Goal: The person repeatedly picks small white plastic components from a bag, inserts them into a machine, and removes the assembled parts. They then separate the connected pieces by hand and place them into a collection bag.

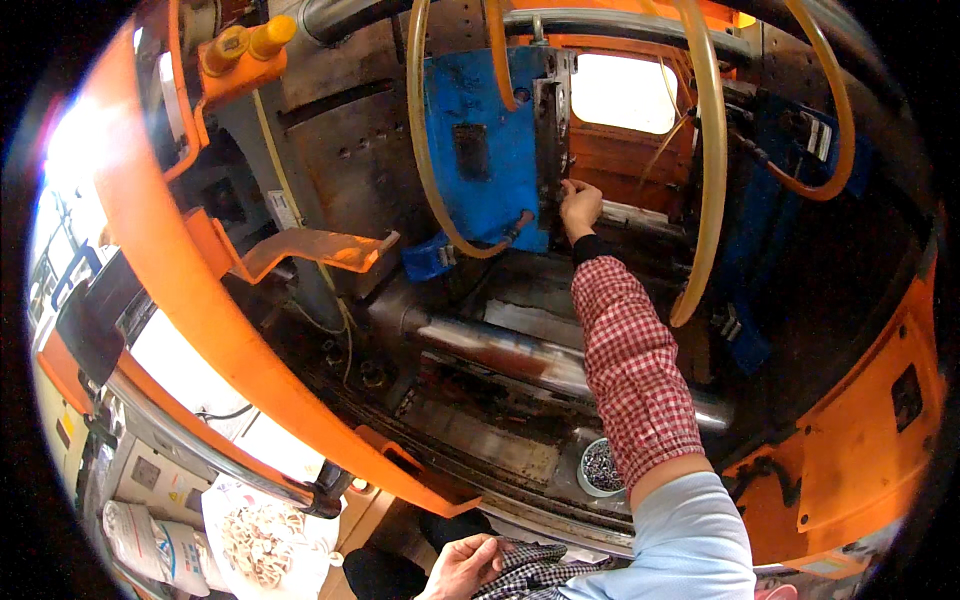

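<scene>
My right arm, in a red checked sleeve cover, reaches into a machine. At its end my right hand (580, 208) is closed in a pinch against the dark metal edge (552, 140) of a blue mould block (495, 150); whatever its fingertips hold is too small to make out. Low in the picture, by my lap, my left hand (465, 568) rests with curled fingers, and its grip is hidden. Below my right forearm stands a bowl (600, 468) of small dark metal pieces, partly covered by the sleeve.
Thick yellowish hoses (708, 150) hang around my right arm. A shiny steel bar (510, 352) crosses below it. An orange frame (230, 310) curves along the left, with a bent orange bracket (320, 250) jutting inward. Pale ring-like parts (262, 540) lie on a white sheet at lower left.
</scene>
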A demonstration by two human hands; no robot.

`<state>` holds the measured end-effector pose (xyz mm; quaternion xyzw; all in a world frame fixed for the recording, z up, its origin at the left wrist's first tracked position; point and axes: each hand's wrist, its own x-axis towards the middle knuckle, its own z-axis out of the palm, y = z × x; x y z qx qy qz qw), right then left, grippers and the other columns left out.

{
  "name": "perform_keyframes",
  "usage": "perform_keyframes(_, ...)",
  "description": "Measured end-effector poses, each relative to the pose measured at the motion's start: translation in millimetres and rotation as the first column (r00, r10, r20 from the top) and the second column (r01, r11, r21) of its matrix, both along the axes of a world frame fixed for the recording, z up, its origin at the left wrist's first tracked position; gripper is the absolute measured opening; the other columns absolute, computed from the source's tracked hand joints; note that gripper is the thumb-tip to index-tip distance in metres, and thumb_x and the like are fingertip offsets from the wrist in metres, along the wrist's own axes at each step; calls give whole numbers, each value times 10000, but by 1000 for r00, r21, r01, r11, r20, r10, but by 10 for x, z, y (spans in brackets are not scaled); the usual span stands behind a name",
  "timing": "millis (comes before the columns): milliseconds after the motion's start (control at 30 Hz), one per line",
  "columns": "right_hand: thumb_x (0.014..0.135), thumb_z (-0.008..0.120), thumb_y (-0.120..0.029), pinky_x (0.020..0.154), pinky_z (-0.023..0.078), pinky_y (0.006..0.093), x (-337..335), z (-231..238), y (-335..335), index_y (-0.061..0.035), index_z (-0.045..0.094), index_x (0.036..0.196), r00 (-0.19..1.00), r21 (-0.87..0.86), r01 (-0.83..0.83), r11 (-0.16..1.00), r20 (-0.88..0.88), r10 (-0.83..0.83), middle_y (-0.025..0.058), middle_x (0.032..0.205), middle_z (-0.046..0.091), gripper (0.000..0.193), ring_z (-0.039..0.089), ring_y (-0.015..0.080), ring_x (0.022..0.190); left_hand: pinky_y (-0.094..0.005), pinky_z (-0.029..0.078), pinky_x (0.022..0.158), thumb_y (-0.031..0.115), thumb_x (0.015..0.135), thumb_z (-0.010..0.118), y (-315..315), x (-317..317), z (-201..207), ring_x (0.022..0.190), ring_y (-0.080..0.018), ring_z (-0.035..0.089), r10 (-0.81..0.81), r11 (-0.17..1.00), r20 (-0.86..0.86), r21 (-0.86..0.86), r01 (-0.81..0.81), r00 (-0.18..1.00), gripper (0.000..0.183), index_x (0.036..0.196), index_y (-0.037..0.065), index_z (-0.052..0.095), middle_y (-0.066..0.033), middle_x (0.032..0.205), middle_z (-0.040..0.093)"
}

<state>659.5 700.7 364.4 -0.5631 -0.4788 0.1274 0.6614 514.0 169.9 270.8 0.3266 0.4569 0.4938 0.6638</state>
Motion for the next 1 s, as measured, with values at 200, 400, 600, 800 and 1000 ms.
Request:
perform_keyframes(200,788,650,-226,717,474,378,81,-35,70,-37,706,854,991,71,104,992,71,-109,170,815,667,207,639,303,776,-168,276,443,219,951,458,-31,-55,33,483,-31,380,7,1000,-15,-21,-7,1000,276,752,59,561,40,604,491)
perform_keyframes(400,794,631,-189,742,474,384,-29,-3,0,-31,701,882,999,-9,29,1000,35,-29,180,830,666,194,641,293,801,-168,268,432,227,953,453,-74,-82,-43,475,-29,374,11,1000,-11,3,-11,1000,282,752,61,561,41,605,492)
perform_keyframes(600,705,612,-75,803,432,415,67,-165,239,-5,657,973,957,76,72,995,276,-90,202,942,623,280,561,335,924,-173,344,478,202,959,442,-36,-49,-107,549,-52,452,38,999,162,-34,-33,986,253,1010,-1,584,-6,711,563)
perform_keyframes(800,723,508,9,873,438,361,143,135,-311,-26,656,1036,936,-117,-351,929,-4,353,226,1066,604,348,571,348,984,-270,440,644,147,973,374,159,127,-30,717,-164,541,-3,999,251,-32,12,968,217,1036,-42,459,-139,902,594)
perform_keyframes(1000,797,620,-147,645,487,309,-23,333,-2623,-9,668,785,474,-83,-781,619,567,674,134,790,657,147,632,210,714,-234,244,422,325,969,386,600,271,297,423,-83,319,242,967,-99,106,-232,965,356,830,20,505,2,486,375)
